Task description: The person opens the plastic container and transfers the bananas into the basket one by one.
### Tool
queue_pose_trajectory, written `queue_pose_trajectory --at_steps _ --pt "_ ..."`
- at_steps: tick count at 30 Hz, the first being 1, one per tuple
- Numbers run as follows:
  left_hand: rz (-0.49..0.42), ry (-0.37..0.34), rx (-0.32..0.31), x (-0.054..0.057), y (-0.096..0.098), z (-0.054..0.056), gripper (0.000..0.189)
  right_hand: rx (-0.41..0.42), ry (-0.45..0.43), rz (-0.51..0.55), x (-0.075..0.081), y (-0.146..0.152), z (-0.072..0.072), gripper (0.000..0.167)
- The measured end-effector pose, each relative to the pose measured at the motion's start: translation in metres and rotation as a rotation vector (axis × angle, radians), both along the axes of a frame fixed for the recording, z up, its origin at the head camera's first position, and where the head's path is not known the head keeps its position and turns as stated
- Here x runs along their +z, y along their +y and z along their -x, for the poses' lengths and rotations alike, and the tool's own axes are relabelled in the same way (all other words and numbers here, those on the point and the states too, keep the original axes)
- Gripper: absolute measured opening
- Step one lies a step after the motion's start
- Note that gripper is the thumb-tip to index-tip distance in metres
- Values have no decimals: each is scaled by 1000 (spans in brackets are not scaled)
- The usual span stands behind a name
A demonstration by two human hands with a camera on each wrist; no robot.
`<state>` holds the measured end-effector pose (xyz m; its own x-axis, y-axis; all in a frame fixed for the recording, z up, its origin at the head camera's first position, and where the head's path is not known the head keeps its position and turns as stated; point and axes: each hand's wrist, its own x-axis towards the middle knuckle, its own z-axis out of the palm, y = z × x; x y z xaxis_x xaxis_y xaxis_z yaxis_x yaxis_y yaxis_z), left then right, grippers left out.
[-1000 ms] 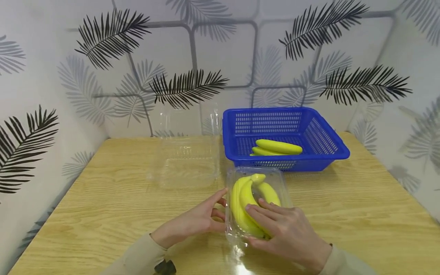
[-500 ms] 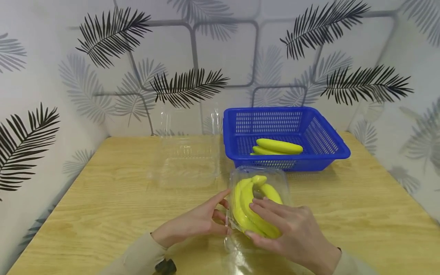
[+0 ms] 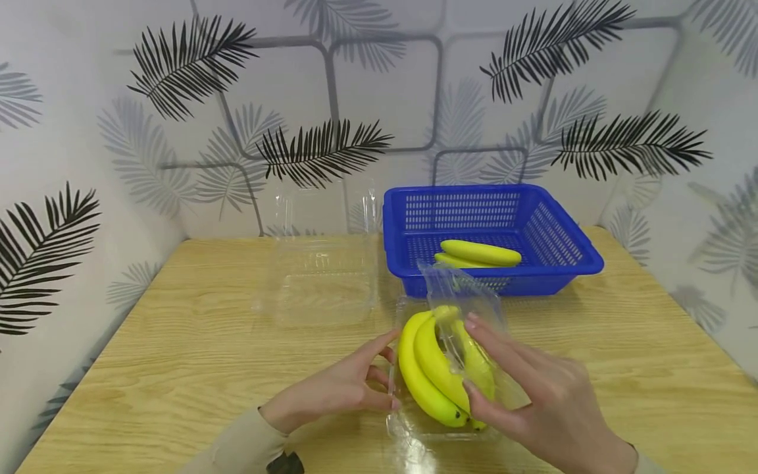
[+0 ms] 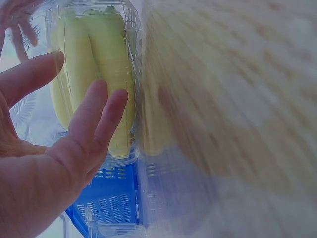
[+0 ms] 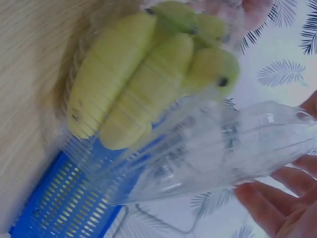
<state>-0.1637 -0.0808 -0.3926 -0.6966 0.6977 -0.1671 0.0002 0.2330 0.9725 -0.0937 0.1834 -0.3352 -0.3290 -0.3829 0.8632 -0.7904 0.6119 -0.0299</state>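
The left hand [image 3: 340, 382] had its fingers spread apart; the tips of its thumb and index finger were at the left wall of a clear plastic container [image 3: 435, 435], and whether the other fingertips touched this wall, I could not tell. The right hand [image 3: 551, 398] pinched the edge of the container's clear lid [image 3: 470, 299] between its thumb and fingers. This lid was tilted up, and it was in front of part of the bananas [image 3: 435, 359] in the head view. The bananas lay together inside the container, between the fingertips of the two hands, with their dark tips towards the person. Beyond the right fingertips stood a blue basket [image 3: 556, 268] with perforated walls, in which more yellow bananas [image 3: 481, 253] were lying. Ahead of the left fingers, a little to their left, was another clear container [image 3: 328, 289] with its lid upright. Under both hands was a wooden table [image 3: 207, 342], and far beyond the fingers a wall [image 3: 385, 79] with leaf pattern.
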Motion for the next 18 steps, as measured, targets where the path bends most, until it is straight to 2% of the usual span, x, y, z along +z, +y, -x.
queue_pose_trajectory --at_steps 6,10,14,18 --pt "-20 14 2 -1 1 0 101 -82 28 -80 16 -2 -12 42" --pt "-9 27 8 -1 2 -1 101 -116 20 -79 24 0 -16 44" --pt "-6 29 5 -2 2 -2 101 -178 -37 -67 30 4 -21 47" --pt "-2 42 7 -1 3 -2 100 -260 -133 -39 32 15 -26 49"
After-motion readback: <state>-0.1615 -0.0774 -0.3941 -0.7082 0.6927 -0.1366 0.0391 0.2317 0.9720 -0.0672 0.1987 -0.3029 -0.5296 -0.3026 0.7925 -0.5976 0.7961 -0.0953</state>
